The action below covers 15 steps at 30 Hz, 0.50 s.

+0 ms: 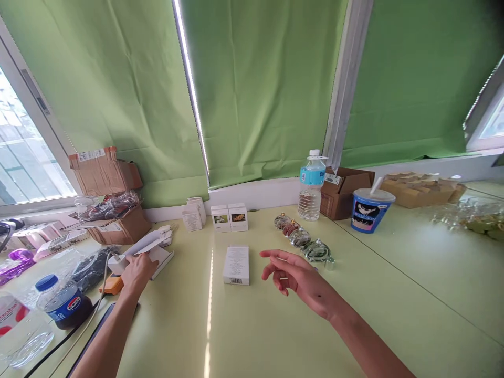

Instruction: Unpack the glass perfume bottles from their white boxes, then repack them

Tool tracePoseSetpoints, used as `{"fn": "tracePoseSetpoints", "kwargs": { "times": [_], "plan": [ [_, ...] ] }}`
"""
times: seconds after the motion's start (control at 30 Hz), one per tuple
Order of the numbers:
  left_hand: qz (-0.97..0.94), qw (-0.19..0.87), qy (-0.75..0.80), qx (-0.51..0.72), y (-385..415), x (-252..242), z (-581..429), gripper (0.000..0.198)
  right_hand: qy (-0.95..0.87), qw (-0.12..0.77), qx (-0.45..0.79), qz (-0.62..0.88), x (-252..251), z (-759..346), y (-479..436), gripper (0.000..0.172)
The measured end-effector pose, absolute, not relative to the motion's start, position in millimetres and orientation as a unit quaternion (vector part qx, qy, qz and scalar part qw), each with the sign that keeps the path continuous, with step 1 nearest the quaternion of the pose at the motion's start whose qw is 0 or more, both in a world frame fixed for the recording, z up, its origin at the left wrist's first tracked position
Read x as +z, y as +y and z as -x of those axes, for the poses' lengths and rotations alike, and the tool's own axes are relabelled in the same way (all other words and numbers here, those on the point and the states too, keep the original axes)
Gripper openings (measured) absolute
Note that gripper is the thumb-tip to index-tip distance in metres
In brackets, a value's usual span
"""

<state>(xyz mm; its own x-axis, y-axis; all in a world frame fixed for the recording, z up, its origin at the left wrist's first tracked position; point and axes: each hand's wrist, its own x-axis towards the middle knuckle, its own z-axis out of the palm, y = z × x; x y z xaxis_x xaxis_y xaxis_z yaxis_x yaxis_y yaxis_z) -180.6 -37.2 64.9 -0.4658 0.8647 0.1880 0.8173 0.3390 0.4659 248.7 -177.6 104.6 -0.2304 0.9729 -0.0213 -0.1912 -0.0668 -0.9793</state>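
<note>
My right hand (297, 275) hovers over the pale green table (275, 325) with fingers spread and loosely curled, holding nothing. It is just right of a flat white box (237, 264) lying with its barcode toward me. My left hand (137, 271) rests at the left on a white device (151, 251) with a raised flap, fingers curled on its edge. A row of small glass bottles (301, 239) lies just beyond my right hand.
Small white boxes (229, 217) stand by the wall. A water bottle (311, 185), a cardboard box (343, 193) and a blue lidded cup (369, 209) stand at the back right. Cardboard boxes (107, 194), a cola bottle (63, 302) and cables crowd the left side.
</note>
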Motion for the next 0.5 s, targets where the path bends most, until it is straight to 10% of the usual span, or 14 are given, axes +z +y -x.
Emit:
{"fn": "tracePoseSetpoints", "kwargs": {
  "times": [0.37, 0.5],
  "plan": [
    [-0.590, -0.143, 0.751, 0.260, -71.5, 90.7, 129.6, 0.044, -0.555, 0.452, 0.549, 0.433, 93.9, -247.0, -172.2, 0.041],
    [-0.714, 0.080, 0.603, 0.346, -75.8, 75.6, 64.5, 0.047, -0.597, 0.435, 0.466, 0.487, 68.7, -240.3, -162.9, 0.038]
  ]
}}
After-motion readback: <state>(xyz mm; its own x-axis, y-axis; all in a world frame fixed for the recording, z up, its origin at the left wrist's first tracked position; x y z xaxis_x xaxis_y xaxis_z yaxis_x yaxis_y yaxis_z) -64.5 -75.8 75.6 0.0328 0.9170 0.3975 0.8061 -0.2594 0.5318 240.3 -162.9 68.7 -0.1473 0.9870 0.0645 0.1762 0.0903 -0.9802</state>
